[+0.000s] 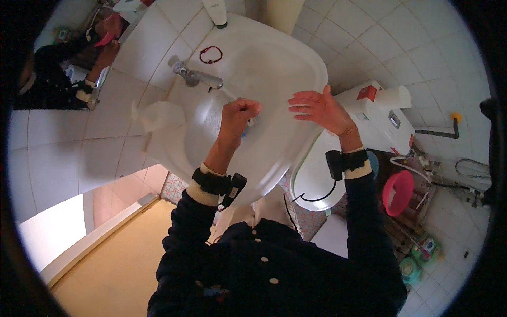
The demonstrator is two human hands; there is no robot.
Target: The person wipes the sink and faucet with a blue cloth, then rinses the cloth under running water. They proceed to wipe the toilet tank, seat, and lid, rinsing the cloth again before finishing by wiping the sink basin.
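Over the white washbasin (269, 63) I hold both hands apart. My left hand (236, 122) is closed, with thumb and fingers drawn together, just past the spout of the chrome tap (198, 77). A pale streak, looking like running water, goes from the spout toward this hand. Small white and blue bits show beside and below its fingers; whether the hand holds them I cannot tell. My right hand (323, 112) is open above the basin's right rim, its fingers stretched toward the left hand, holding nothing. Each wrist wears a black strap with a small black device.
A dark red bracelet (210, 55) lies on the basin ledge behind the tap, near a white tube (215, 13). To the right are a white toilet (319, 171) and a pink basin (398, 192). A mirror (68, 58) hangs on the tiled wall at left.
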